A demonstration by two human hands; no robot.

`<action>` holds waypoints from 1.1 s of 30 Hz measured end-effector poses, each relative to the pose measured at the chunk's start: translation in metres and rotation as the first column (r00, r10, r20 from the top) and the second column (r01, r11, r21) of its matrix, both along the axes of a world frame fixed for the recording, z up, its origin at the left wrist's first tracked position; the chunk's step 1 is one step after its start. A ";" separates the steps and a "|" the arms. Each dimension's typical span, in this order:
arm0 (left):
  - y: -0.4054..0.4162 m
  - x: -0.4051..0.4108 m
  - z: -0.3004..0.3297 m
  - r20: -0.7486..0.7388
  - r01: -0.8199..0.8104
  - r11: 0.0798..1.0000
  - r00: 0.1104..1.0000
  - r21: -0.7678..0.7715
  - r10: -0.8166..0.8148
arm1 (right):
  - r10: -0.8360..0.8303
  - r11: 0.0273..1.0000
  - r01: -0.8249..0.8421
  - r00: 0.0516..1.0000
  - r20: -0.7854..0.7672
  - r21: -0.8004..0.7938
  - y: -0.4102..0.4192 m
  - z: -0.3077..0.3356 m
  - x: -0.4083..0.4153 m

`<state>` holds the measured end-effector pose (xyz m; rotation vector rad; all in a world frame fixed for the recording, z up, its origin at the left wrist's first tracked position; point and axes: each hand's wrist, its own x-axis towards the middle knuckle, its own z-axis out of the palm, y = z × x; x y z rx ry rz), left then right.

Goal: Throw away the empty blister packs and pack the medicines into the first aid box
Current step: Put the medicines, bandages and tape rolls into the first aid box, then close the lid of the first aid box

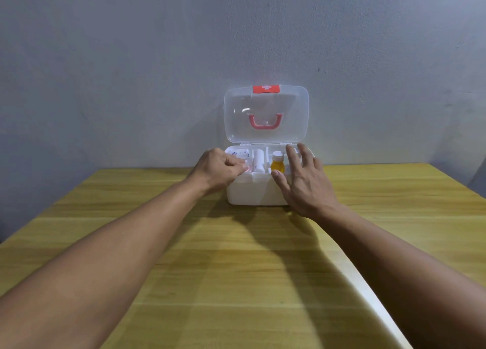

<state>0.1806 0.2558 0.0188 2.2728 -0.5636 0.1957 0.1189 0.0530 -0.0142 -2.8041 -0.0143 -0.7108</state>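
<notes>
The white first aid box (pixel 252 191) stands at the table's far edge with its clear lid (pixel 265 114) raised against the wall. Inside, a white roll (pixel 258 160) stands in the middle compartment and an amber bottle (pixel 277 162) with a white cap to its right. A blister pack (pixel 238 153) lies in the left compartment. My left hand (pixel 218 171) rests on the box's left front rim, fingers curled over a small pink item (pixel 246 168). My right hand (pixel 302 177) hovers over the right compartment with fingers spread, holding nothing.
The wooden table (pixel 236 256) stretches toward me, with its right edge slanting off at the lower right. A grey wall rises directly behind the box.
</notes>
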 end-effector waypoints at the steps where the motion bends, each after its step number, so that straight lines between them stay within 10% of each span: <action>1: 0.001 -0.001 -0.002 -0.001 0.016 0.999 1.000 -0.028 -0.016 | -0.001 1.000 0.001 1.000 -0.007 0.001 0.000 0.000 0.001; 7: -0.006 0.002 -0.002 0.159 -0.120 0.983 0.982 0.137 0.098 | -0.094 0.995 0.094 0.995 0.030 0.012 -0.001 0.015 0.007; 18: -0.011 0.011 -0.018 -0.010 -0.115 0.902 0.991 0.417 0.130 | 0.002 0.999 0.003 0.987 0.160 -0.032 -0.001 0.122 0.095; 29: -0.012 0.014 -0.022 -0.027 -0.120 0.926 0.990 0.357 0.139 | -0.053 0.968 0.125 0.950 0.306 -0.220 0.007 0.134 0.117; 33: -0.010 0.014 -0.018 -0.279 -0.023 0.999 0.960 0.048 0.036 | 0.097 0.951 0.001 0.949 0.299 -0.309 0.008 0.138 0.073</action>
